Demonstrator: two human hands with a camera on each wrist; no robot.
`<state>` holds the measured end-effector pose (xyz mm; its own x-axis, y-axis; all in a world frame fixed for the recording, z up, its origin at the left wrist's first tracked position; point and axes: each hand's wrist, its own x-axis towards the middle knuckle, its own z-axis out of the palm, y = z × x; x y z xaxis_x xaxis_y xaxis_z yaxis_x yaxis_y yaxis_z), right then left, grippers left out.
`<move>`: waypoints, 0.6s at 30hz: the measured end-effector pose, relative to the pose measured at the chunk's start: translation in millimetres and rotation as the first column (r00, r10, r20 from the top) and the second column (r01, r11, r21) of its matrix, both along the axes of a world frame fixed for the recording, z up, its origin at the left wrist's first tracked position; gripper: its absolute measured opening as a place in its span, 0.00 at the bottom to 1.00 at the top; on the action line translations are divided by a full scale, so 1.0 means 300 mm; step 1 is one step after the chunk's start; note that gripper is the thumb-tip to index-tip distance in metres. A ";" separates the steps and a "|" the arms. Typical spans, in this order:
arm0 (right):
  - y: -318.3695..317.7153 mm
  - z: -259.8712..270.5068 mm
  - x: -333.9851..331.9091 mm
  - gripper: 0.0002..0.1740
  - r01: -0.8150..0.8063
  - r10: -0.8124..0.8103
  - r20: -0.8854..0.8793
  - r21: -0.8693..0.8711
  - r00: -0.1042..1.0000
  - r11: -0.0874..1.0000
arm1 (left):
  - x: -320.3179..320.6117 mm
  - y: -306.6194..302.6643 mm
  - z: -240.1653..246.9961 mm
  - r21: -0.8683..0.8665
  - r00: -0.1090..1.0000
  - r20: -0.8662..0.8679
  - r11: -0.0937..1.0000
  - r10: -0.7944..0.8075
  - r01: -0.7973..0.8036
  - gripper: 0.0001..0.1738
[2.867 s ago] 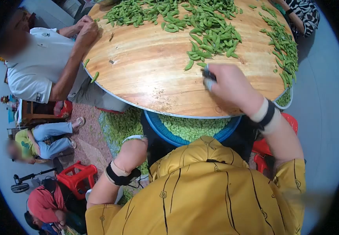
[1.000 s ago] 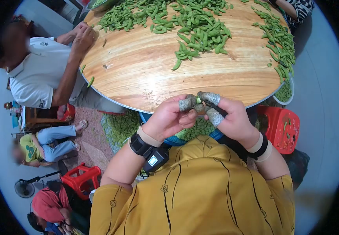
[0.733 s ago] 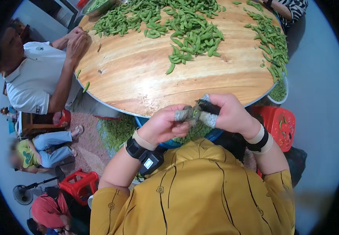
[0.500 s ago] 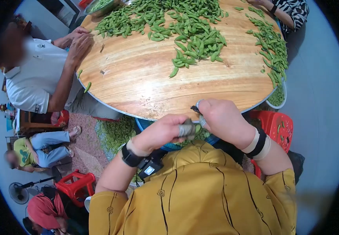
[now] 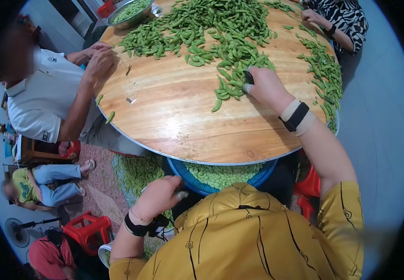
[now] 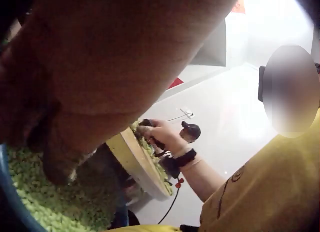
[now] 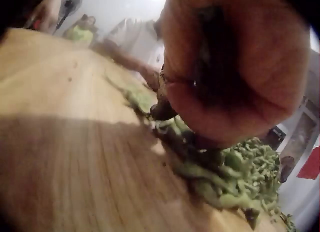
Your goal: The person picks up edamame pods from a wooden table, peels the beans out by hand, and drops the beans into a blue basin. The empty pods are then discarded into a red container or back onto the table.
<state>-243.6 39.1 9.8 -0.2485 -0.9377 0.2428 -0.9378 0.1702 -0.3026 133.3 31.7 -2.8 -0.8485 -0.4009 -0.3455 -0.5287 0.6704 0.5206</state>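
Observation:
My right hand [image 5: 268,88] reaches across the round wooden table [image 5: 164,121] to the near end of a pile of green edamame pods [image 5: 232,35]. Its wrapped fingertips are right at the pods, and a small black object [image 5: 248,77] shows between thumb and forefinger. In the right wrist view the curled right hand [image 7: 235,67] covers part of the pods [image 7: 220,177]. My left hand [image 5: 157,193] hangs loosely curled beside the blue basin [image 5: 171,164] of shelled beans [image 5: 220,175]. In the left wrist view its wrapped fingertips [image 6: 62,164] hang over the beans, with nothing visible in them.
Another person [image 5: 48,88] sits at the table's left, hands at its edge. A patterned sleeve [image 5: 346,23] shows at the far right, near more pods [image 5: 323,79]. A metal bowl of beans [image 5: 129,13] stands at the back left. Red stools [image 5: 87,231] are nearby.
The hands were together over the basin, working on something green. They have parted: the right has reached forward to the pods, and the left has drawn back to the basin's left side.

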 end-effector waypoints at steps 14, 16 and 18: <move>0.339 0.081 0.252 0.08 0.095 0.062 0.568 -0.243 0.821 0.965 | -0.466 0.053 0.076 0.766 0.728 -0.399 0.639 0.558 -0.070 0.13; 0.383 0.077 0.276 0.11 -0.306 0.336 0.042 -0.317 0.941 0.898 | -0.489 0.057 0.069 0.978 0.738 -0.113 0.205 0.666 -0.036 0.14; 0.408 0.056 0.275 0.12 -0.386 0.390 -0.053 -0.313 0.919 0.868 | -0.490 0.062 0.061 0.971 0.766 -0.123 0.237 0.632 -0.040 0.14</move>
